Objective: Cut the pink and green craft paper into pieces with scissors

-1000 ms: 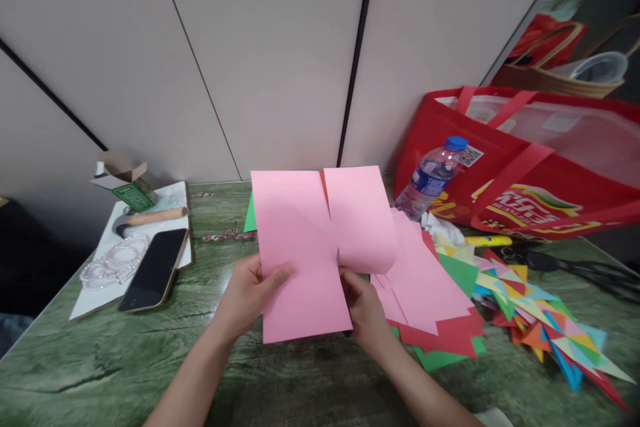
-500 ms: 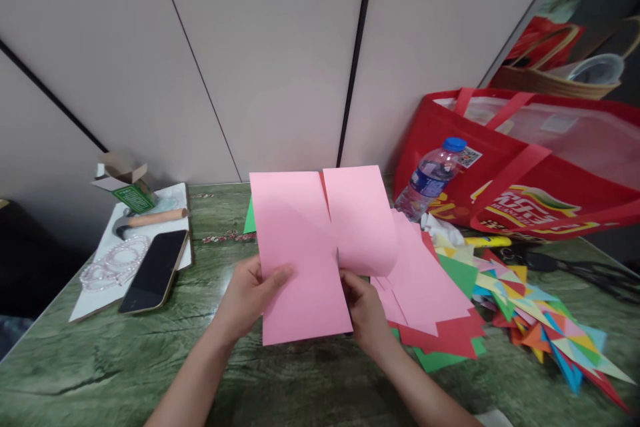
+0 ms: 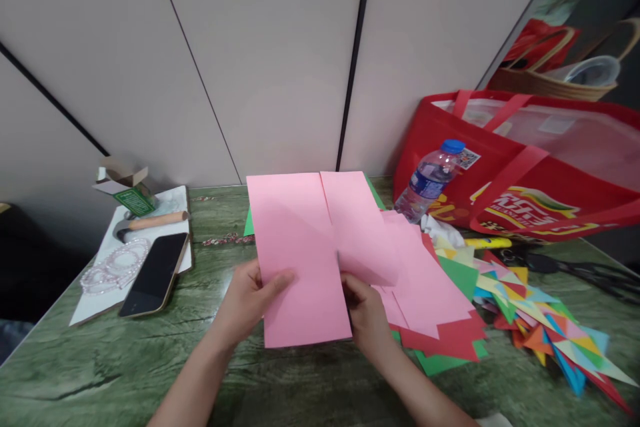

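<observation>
Head view: green wood-grain table (image 3: 125, 363) before you; red bag (image 3: 565, 190) at right rear. Pink sheet (image 3: 300, 247), slit from its far edge, is raised over the table's middle, left of the coloured-paper stack (image 3: 430, 287). Your left hand (image 3: 250, 297) grasps its left side, thumb on top. Your right hand (image 3: 367, 313) curls beneath the slit's near end; fingers partly hidden, grasp cannot be told. Yellow tube (image 3: 487, 243) lies near the bag's base.
</observation>
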Available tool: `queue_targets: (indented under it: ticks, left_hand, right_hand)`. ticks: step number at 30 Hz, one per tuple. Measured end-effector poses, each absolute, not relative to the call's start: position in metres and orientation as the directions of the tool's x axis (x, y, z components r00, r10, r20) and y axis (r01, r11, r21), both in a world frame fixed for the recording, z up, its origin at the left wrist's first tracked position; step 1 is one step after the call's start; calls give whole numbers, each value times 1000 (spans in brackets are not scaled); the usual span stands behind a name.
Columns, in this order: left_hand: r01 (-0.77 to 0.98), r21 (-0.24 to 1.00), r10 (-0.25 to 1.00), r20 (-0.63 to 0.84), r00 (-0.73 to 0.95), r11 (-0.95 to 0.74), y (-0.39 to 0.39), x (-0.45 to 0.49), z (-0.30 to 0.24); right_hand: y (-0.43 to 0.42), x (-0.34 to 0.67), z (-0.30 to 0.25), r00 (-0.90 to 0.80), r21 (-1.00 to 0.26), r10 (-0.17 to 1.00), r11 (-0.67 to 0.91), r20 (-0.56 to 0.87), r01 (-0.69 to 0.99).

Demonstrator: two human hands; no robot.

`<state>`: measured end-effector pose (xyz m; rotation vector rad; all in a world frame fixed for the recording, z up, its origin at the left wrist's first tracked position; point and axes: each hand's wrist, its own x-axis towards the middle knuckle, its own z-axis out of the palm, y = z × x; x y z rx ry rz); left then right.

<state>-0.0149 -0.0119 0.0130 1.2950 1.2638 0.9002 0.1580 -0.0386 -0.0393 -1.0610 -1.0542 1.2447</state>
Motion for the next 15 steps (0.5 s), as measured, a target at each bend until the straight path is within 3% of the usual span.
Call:
queue_targets:
  ticks: [8,15]
  left_hand:
    - [159,985,992,-86,89,71,-12,-26,13]
    - [235,969,992,-97,84,75,-10,-22,12]
  right_hand:
    - [-40,161,-50,47,-995,994,99,100,27]
    - [-42,156,-49,-48,-993,998,39,44,-113]
